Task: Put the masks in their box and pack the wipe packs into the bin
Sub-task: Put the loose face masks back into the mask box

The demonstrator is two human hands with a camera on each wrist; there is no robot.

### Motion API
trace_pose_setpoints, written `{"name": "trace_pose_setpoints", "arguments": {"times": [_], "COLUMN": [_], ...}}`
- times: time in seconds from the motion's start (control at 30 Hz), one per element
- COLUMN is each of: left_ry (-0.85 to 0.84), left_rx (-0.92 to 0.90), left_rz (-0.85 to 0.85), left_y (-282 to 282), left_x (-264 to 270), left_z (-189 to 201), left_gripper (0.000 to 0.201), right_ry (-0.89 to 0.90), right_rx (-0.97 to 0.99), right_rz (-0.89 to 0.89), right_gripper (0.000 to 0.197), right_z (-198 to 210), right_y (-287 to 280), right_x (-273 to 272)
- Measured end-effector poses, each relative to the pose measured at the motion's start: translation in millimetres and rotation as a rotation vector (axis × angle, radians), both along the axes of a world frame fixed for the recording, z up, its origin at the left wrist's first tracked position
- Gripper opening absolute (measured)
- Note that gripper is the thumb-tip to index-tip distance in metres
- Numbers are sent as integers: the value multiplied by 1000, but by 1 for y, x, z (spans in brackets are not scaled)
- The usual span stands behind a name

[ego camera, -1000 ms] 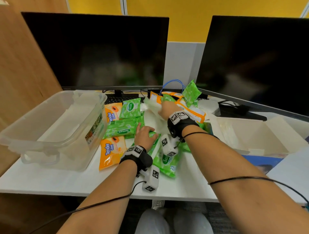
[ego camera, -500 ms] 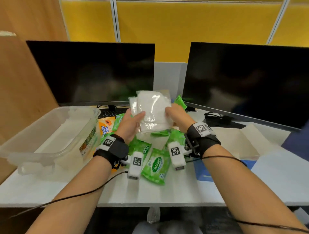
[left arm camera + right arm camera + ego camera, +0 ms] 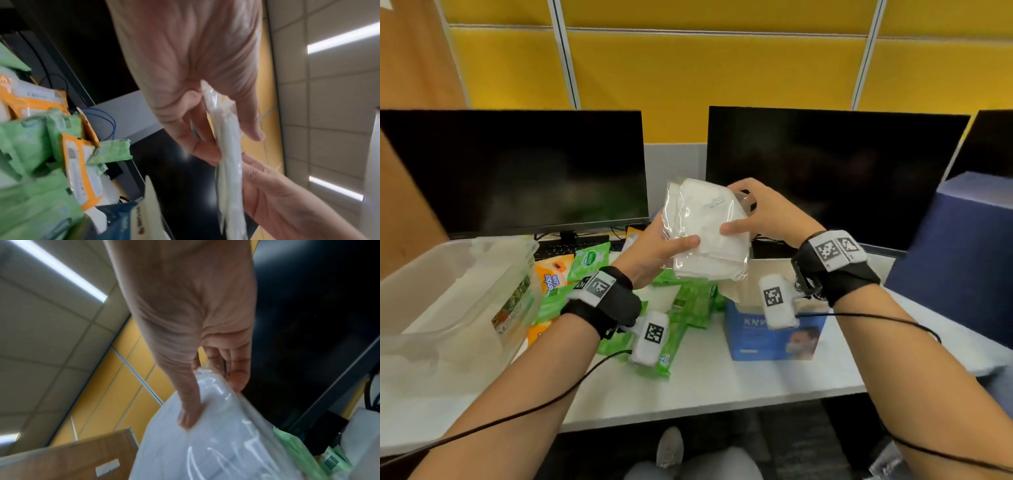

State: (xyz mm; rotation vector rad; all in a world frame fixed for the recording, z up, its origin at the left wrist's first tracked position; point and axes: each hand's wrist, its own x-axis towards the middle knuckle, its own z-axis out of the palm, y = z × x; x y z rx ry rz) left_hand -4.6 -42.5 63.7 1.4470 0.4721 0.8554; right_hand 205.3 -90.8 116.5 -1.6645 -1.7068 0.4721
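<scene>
**Masks lifted, now over their box**

Being held up in mid-air, above the worktop [image 3: 709, 383]: the stack of bagged masks [image 3: 707, 233], now further right than half a second ago, hanging just above the open blue mask box [image 3: 774, 337]. Pinching it from both sides: left hand [image 3: 654, 253] with thumb on the near face and fingers behind, right hand [image 3: 767, 214] likewise, both grips closed on the bag. Meaning, probably, lowering into the box coming next. Still lying loose left of the box: green and orange wipe packs [image 3: 688, 305]; clear bin [image 3: 458, 301] waiting at far left.
</scene>
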Motion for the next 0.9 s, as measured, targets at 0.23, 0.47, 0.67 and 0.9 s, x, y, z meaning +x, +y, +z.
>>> {"name": "trace_pose_setpoints", "arguments": {"times": [0.23, 0.47, 0.67, 0.9], "left_ry": [24, -91, -238, -215], "left_rx": [-36, -82, -158, -138], "left_rz": [-85, 383, 611, 608], "left_y": [-12, 2, -1, -7], "left_x": [36, 44, 47, 56], "left_z": [3, -15, -13, -14], "left_gripper": [65, 47, 37, 37], "right_ry": [276, -16, -357, -265], "right_rx": [173, 228, -97, -361], "right_rz": [-184, -453, -451, -208], "right_gripper": [38, 28, 14, 24], "right_z": [-10, -15, -36, -77], "right_y": [-28, -48, -62, -47], "right_x": [38, 79, 71, 37]}}
